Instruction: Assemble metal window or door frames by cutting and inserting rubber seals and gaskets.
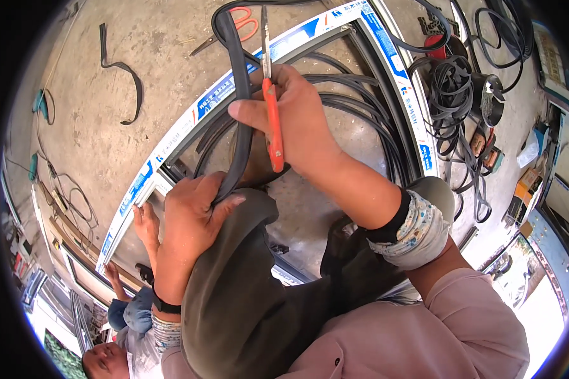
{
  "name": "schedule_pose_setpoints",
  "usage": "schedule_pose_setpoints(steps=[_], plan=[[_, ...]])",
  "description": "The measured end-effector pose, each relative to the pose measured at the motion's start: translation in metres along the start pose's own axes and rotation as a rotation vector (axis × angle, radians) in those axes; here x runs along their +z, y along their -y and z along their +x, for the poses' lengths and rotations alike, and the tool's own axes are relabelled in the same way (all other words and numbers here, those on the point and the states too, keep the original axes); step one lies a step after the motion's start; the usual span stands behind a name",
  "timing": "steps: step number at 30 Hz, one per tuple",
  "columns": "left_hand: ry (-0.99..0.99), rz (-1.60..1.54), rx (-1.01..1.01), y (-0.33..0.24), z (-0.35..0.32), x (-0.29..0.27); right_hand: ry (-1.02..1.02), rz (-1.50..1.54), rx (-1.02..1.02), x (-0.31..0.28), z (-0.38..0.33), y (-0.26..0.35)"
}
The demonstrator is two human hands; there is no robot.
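Observation:
A black rubber sealing strip (240,148) runs up from my lap, past both hands, and loops near the top. My left hand (195,205) is closed around its lower part, thumb pointing right. My right hand (291,117) holds red-handled scissors (273,123), seen nearly edge-on with the narrow metal blades pointing up. The right thumb also presses on the strip. Beneath my hands is a frame (189,120) covered in blue-and-white printed film, with dark inner channels. Several black strips (367,104) lie coiled inside it.
Another pair of red-handled scissors (246,26) lies beyond the frame. A short black strip piece (136,82) rests on the concrete floor. Tangled black strips (446,95) are heaped at right. A co-worker (117,354) is at lower left, one hand (146,227) near the frame.

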State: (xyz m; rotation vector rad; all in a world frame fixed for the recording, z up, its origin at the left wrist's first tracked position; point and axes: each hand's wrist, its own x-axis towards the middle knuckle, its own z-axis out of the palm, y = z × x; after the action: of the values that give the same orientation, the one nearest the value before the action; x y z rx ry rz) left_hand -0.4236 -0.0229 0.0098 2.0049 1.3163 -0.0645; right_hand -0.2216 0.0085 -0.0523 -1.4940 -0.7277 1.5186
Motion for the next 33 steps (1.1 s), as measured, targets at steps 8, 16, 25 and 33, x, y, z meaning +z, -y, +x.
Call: schedule_pose_setpoints(steps=[8,16,25,33], plan=[[0.299,-0.821,-0.399,0.075,-0.038,-0.022,-0.399,0.512,-0.132,-0.135,0.064,0.017],[-0.212,0.32,-0.26,0.037,-0.092,-0.19,-0.322,0.581,0.099,-0.113,0.075,-0.02],[0.13,0.284,-0.714,0.111,-0.091,-0.06,-0.451,0.349,0.192,-0.064,0.054,-0.075],[0.039,-0.1,-0.769,0.172,-0.11,-0.016,-0.469,0.432,0.236,-0.058,0.077,-0.073]])
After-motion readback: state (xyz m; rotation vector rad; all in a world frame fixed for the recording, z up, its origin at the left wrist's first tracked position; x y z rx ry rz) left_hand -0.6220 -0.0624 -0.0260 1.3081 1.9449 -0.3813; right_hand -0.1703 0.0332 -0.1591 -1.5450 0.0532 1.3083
